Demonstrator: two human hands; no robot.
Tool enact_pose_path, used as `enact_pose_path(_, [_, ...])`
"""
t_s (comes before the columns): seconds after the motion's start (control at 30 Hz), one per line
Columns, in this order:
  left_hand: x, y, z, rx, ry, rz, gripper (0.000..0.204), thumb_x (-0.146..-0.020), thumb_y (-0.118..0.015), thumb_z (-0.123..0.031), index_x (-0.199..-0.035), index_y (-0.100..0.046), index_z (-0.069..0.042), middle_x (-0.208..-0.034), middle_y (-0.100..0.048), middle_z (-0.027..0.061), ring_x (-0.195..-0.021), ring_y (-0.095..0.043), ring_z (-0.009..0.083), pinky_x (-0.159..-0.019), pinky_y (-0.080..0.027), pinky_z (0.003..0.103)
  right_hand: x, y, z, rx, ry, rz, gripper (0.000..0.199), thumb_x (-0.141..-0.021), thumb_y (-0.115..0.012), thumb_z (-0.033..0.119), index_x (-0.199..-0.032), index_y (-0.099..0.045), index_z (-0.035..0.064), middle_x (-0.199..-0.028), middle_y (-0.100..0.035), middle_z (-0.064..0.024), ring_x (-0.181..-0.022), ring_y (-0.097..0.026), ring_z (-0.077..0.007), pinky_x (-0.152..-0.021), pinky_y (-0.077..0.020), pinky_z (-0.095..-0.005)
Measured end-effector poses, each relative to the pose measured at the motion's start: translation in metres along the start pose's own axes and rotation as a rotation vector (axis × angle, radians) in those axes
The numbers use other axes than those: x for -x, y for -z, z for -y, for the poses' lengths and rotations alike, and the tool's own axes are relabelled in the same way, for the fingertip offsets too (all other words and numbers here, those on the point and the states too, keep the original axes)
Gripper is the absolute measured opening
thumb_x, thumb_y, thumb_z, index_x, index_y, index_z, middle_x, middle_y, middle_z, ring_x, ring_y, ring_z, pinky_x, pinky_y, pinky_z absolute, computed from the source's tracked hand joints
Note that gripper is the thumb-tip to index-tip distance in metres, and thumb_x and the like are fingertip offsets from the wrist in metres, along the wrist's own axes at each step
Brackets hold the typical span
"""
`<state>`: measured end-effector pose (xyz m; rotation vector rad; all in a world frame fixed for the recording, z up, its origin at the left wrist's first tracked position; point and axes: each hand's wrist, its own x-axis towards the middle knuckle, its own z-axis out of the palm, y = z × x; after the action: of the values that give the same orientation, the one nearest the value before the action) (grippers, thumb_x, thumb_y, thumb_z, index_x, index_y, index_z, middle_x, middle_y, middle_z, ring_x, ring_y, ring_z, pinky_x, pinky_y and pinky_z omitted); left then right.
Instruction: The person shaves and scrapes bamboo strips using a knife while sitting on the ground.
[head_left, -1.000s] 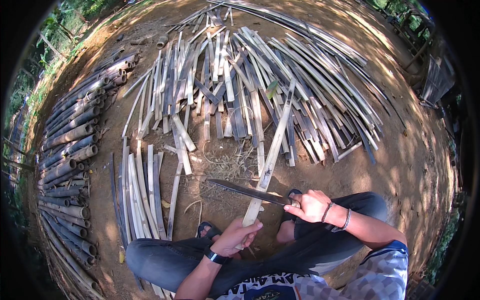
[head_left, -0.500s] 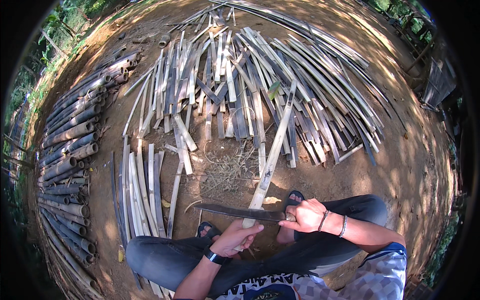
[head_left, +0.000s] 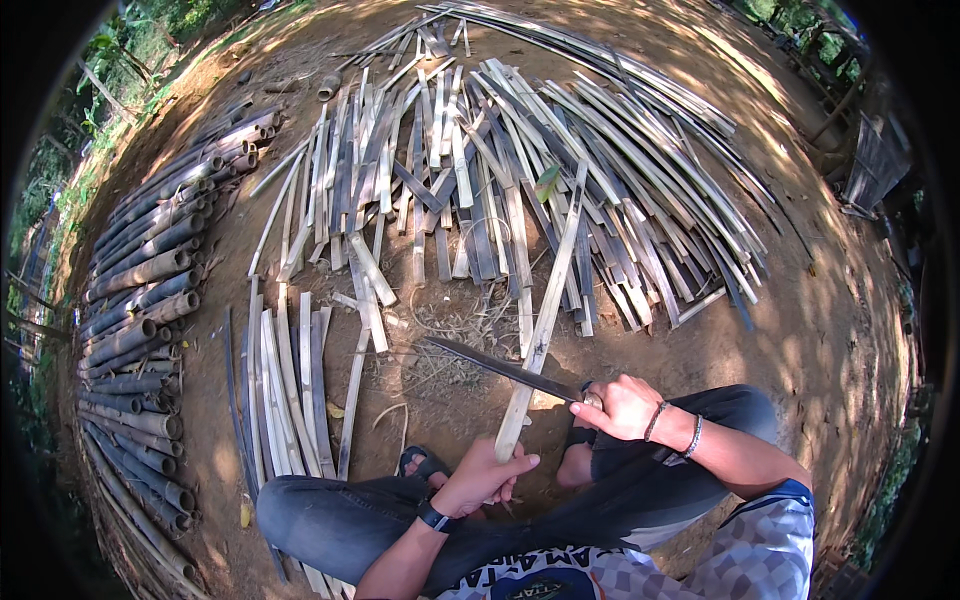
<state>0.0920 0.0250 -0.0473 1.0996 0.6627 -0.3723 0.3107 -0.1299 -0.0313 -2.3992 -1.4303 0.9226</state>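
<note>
My left hand [head_left: 484, 478] is closed around the near end of a long split bamboo strip [head_left: 548, 325], which slants away to the upper right with its far end at the large heap. In my right hand [head_left: 628, 407] is the handle of a machete [head_left: 478, 359], its long dark blade pointing left and slightly away. The blade crosses the strip a little beyond my left hand. Whether the edge bites into the bamboo, I cannot tell.
A broad heap of split bamboo strips [head_left: 490, 220] spreads ahead. Another bundle of strips [head_left: 283, 385] lies near my left knee. Uncut bamboo poles [head_left: 150, 330] are stacked at far left. Shavings [head_left: 455, 340] litter the ground before my crossed legs, and my sandalled feet are close to the strip.
The machete has moved away from me along the strip and right, its tip now angled farther up. My right hand has shifted slightly right; the left still grips the strip.
</note>
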Motion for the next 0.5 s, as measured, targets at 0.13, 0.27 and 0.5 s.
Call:
enact_pose_path(0.13, [0.001, -0.007, 0.013, -0.182, -0.071, -0.141, 0.029, -0.086, -0.070, -0.025, -0.082, -0.051, -0.003, -0.054, -0.052, -0.0006, -0.040, -0.053, 0.0076, -0.035, -0.038, 0.022, 0.008, 0.007, 0.016, 0.103, 0.047, 0.060, 0.058, -0.090, -0.048, 0.056, -0.085, -0.065, 0.0010, -0.061, -0.061, -0.0225, -0.063, -0.063, -0.0413, -0.061, -0.0527, -0.0478])
enact_pose_path(0.27, [-0.002, -0.011, 0.016, -0.481, -0.153, -0.332, 0.037, -0.083, -0.072, -0.030, -0.083, -0.053, 0.002, -0.054, -0.056, 0.0062, -0.043, -0.060, 0.0164, -0.039, -0.046, 0.028, 0.005, 0.002, 0.012, 0.128, 0.070, 0.060, 0.052, -0.089, -0.049, 0.055, -0.086, -0.063, 0.0044, -0.059, -0.060, -0.0196, -0.061, -0.063, -0.0401, -0.059, -0.0524, -0.0476])
enact_pose_path(0.5, [-0.007, -0.009, 0.014, -0.441, -0.109, -0.317, 0.039, -0.083, -0.071, -0.030, -0.083, -0.052, 0.004, -0.056, -0.058, 0.0086, -0.043, -0.061, 0.0179, -0.041, -0.049, 0.030, -0.011, -0.004, -0.005, -0.265, -0.115, 0.021, 0.062, -0.093, -0.045, 0.052, -0.068, -0.062, -0.0019, -0.056, -0.058, -0.0201, -0.061, -0.063, -0.0362, -0.064, -0.0500, -0.0435])
